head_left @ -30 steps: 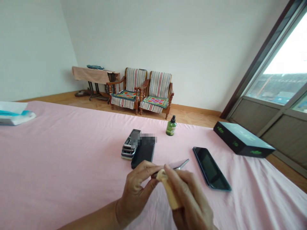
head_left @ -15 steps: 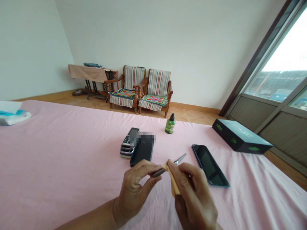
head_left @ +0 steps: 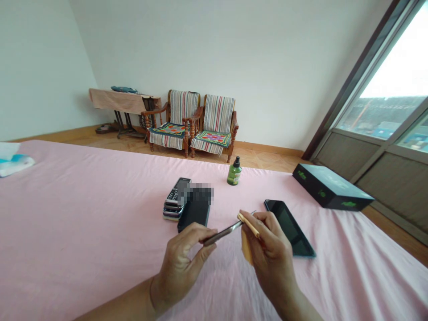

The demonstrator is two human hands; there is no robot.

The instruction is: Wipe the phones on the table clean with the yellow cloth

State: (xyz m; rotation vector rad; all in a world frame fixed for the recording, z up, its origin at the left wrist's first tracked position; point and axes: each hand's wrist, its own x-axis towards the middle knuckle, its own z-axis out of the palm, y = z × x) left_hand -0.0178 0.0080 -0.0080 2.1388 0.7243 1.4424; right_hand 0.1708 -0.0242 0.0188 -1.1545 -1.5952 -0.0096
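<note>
Yellow cloth (head_left: 247, 248), folded small, is clamped in the fingers of the right hand (head_left: 270, 244), right up by the far end of a thin phone (head_left: 223, 234). Left hand (head_left: 183, 258) has the near end in a fingertip pinch. So hands apart, phone bridging the gap, seemingly held off the pink sheet (head_left: 100, 214) just left of the tablet (head_left: 289, 228). It's nearly edge-on, can't tell which face is which.

To work that rim well, imo: firm left pinch, since only one end is held and something that slim could slip. Light, even pressure, cloth running along the edge rather than across it, or the phone will probably twist. I'd stay low too, because the tablet is near the right hand and a drop could clip it. Bottle (head_left: 234, 174) beyond the tablet and stack (head_left: 174, 200) well left of it seem safe enough.
</note>
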